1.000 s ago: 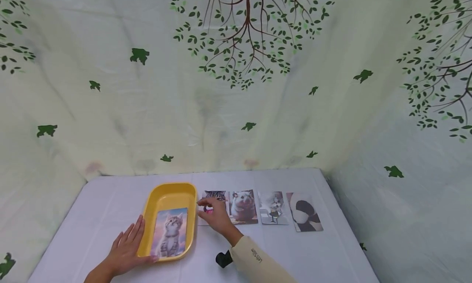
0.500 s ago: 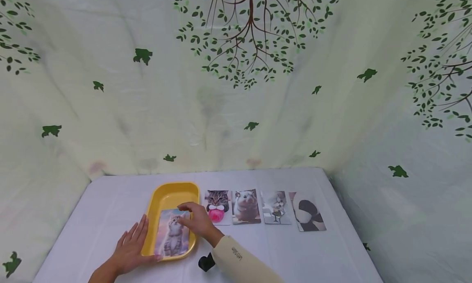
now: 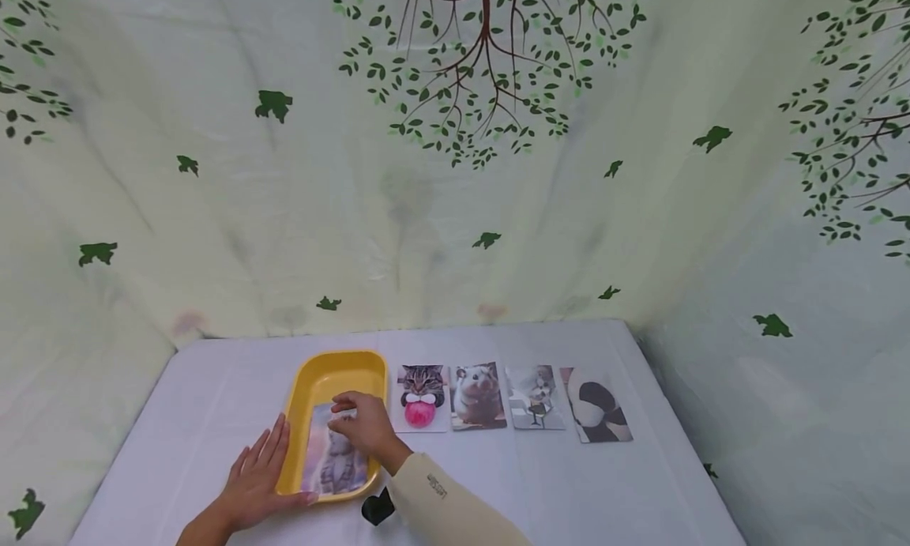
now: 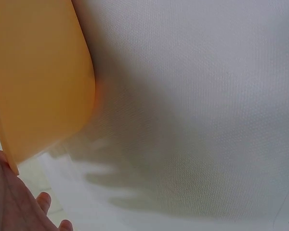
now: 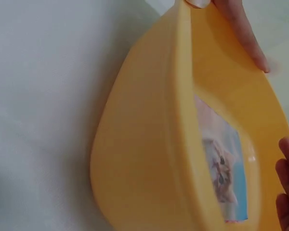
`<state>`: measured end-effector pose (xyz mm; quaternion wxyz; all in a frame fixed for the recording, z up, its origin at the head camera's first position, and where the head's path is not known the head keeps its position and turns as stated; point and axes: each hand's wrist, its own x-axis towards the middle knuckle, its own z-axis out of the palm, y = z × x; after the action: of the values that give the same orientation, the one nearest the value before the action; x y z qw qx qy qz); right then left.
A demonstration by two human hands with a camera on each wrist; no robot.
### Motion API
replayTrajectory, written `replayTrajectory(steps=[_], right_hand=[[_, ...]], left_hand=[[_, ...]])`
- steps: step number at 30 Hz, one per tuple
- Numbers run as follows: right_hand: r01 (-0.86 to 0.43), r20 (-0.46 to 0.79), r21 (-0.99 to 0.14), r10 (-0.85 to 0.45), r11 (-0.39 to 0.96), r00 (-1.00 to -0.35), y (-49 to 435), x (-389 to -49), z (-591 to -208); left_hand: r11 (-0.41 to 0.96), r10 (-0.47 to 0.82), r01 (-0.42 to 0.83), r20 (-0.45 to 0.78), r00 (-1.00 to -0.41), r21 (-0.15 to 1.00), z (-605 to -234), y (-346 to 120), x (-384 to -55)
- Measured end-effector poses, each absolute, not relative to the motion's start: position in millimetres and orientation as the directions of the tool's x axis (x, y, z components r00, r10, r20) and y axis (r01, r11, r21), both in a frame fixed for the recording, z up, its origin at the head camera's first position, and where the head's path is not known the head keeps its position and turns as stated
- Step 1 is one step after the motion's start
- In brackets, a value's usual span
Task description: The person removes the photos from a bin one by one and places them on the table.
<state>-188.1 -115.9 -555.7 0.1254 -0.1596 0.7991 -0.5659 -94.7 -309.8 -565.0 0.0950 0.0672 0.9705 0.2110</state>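
Note:
My left hand [image 3: 252, 471] rests against the near left corner of a yellow tray [image 3: 341, 364], fingers extended along its left side and thumb at the front rim. Inside the tray lies a kitten picture card [image 3: 316, 467], partly hidden by my right hand [image 3: 366, 427]. That hand hovers over it, fingers bent and thumb apart; I see nothing held. The right wrist view shows its fingertips [image 5: 288, 178] above the tray and the card's kitten face [image 5: 224, 173]. In the left wrist view, the left hand [image 4: 19, 207] touches the tray rim.
Right of the tray, in a row, lie a cat card with a pink ball [image 3: 421, 400], a hamster card [image 3: 479, 396], a pale animal card [image 3: 536, 397] and a black-and-white picture card [image 3: 597, 404]. A white cloth covers the table [image 3: 569, 498]. A leaf-printed curtain [image 3: 398, 238] hangs behind.
My right hand has moved left, from the tray's right rim to over the kitten card, uncovering the cat card with the pink ball. The left hand stays at the tray.

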Motion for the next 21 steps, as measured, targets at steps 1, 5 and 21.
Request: replayTrajectory(steps=[1, 5, 21], right_hand=[[-0.113, -0.021, -0.943, -0.393, 0.314, -0.919, -117.7, -188.9, -555.2], [-0.102, -0.039, -0.928, -0.367, 0.357, -0.929, -125.5, -191.5, -554.3], [-0.080, -0.053, -0.801, -0.203, 0.593, -0.978, -142.6, -191.2, -564.9]], left_hand=[[0.901, 0.167, 0.080, -0.171, -0.971, 0.426, -564.5, -309.5, -95.4], [0.903, 0.156, 0.050, -0.217, -0.964, 0.427, -561.9, -309.0, -96.9], [0.903, 0.161, 0.090, -0.137, -0.977, 0.420, -564.3, -308.5, -93.7]])
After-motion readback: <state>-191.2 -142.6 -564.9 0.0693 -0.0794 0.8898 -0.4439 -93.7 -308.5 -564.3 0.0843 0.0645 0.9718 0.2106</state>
